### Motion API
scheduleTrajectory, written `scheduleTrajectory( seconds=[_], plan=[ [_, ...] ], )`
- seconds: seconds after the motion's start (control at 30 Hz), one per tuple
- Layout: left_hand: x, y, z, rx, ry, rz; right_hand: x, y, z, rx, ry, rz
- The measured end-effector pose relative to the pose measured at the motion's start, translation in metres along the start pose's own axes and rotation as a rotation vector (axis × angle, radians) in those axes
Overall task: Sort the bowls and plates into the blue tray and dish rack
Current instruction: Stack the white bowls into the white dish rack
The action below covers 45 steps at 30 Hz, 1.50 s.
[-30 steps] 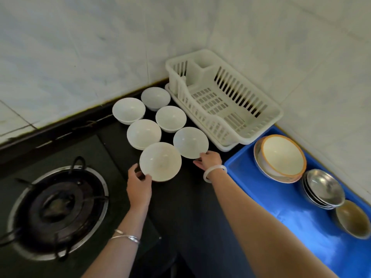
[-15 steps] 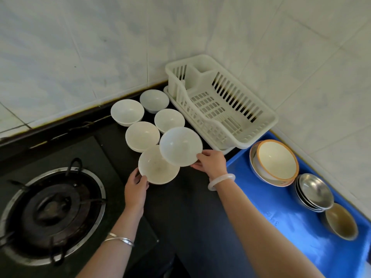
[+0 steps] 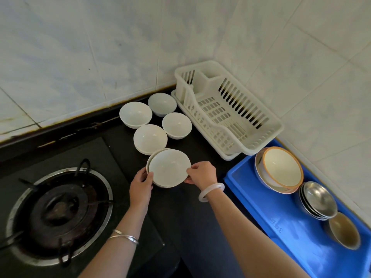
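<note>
Since a moment ago, the lifted white bowl [image 3: 169,168] has been lowered into the second white bowl [image 3: 150,159] on the dark counter [image 3: 192,217]. It is being gripped at its right rim by the right hand [image 3: 201,173]; the lower bowl's left edge is being pinched by the left hand [image 3: 140,182]. Both bowls are looking plain, glossy and nested slightly off-centre.

Two hands steady a white bowl [image 3: 169,167] nested in another on a dark counter [image 3: 200,227]: the left hand [image 3: 140,185] at one rim, the right hand [image 3: 201,173] (wearing a pale bangle) opposite, near the blue tray [image 3: 281,227] along the counter's right edge.
</note>
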State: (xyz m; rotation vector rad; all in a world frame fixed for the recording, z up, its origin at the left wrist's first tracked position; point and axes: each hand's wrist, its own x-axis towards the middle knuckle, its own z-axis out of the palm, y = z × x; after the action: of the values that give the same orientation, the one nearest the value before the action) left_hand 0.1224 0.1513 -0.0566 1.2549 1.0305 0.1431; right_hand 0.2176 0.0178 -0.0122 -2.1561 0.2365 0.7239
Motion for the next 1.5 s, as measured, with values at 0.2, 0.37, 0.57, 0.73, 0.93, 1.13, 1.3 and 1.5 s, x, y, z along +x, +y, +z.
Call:
scheduleTrajectory(
  seconds=[0.2,0.37,0.57,0.73,0.93,1.13,1.3,1.5],
  plan=[
    [0.005,0.002,-0.002,0.082,0.018,0.007,0.007,0.001,0.005,-0.017,0.014,0.02],
    [0.007,0.004,-0.003,0.122,0.012,0.016,0.013,0.01,0.006,-0.007,0.01,0.039],
    [0.005,0.006,-0.004,0.049,-0.053,-0.033,0.02,0.015,0.005,0.226,-0.211,0.158],
    [0.001,0.009,0.0,-0.02,-0.102,-0.116,0.021,0.021,0.008,0.432,-0.311,0.169],
    [-0.003,0.022,0.007,0.032,-0.108,-0.023,0.019,0.025,0.002,0.466,-0.244,0.061],
    [0.006,0.087,0.052,0.003,-0.201,0.118,0.029,-0.02,-0.058,0.562,-0.091,-0.111],
    [0.027,0.156,0.118,0.006,-0.301,0.166,0.062,-0.066,-0.123,0.59,0.01,-0.184],
    [0.067,0.206,0.198,0.055,-0.373,0.197,0.133,-0.093,-0.17,0.607,0.079,-0.154]
  ],
)
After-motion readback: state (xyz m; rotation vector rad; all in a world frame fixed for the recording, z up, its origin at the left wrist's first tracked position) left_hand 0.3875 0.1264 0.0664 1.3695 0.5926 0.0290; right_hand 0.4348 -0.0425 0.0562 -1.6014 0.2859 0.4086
